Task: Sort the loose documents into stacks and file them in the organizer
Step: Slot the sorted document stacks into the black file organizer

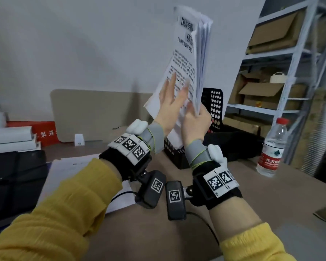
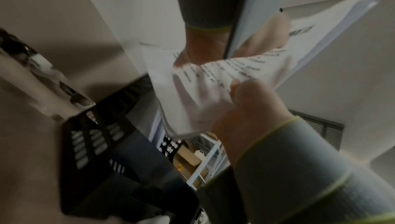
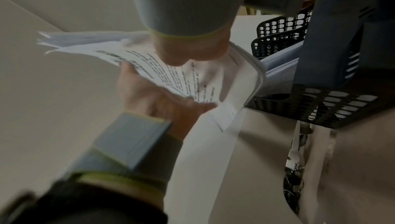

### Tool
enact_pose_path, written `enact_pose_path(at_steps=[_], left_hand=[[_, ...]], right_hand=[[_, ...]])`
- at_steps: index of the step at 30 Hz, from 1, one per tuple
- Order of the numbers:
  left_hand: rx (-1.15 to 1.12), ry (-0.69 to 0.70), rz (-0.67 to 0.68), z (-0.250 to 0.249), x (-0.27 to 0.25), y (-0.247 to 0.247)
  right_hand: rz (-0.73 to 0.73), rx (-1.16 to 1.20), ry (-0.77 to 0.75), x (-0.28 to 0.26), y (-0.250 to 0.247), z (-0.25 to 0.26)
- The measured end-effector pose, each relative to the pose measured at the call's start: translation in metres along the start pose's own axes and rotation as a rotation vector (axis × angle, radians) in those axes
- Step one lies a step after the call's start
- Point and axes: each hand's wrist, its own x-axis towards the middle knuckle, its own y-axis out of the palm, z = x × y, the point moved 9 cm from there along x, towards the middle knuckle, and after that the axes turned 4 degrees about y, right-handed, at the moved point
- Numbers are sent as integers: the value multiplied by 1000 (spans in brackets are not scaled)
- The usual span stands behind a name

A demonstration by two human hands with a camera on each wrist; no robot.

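A thick stack of printed documents (image 1: 186, 59) stands upright in the air above the black mesh organizer (image 1: 215, 102). My left hand (image 1: 170, 102) lies flat against the front page with straight, spread fingers. My right hand (image 1: 196, 121) grips the stack's lower edge. In the left wrist view the right hand (image 2: 250, 102) curls round the documents (image 2: 224, 68), its fingers showing through the sheet. In the right wrist view the right hand (image 3: 188, 50) is clenched on the documents (image 3: 171, 68), with the organizer (image 3: 320, 102) just beyond. The stack's top pages fan apart.
More loose sheets (image 1: 72, 166) lie on the brown table at the left, beside black bags (image 1: 13, 181). A water bottle (image 1: 273, 147) stands at the right. Metal shelving (image 1: 290, 63) with cardboard boxes fills the right background. A red box (image 1: 45, 132) sits at the back left.
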Motion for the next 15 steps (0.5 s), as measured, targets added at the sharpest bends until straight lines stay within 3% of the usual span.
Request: enact_pose_path(at_steps=[5,15], left_hand=[[-123,-53,185,6,-3,56],[-222,-82,289,26,12,114]], right_hand=[[-46,-89,-3,1,-26,-7],[-130,-185,-30,33,-70,-22]])
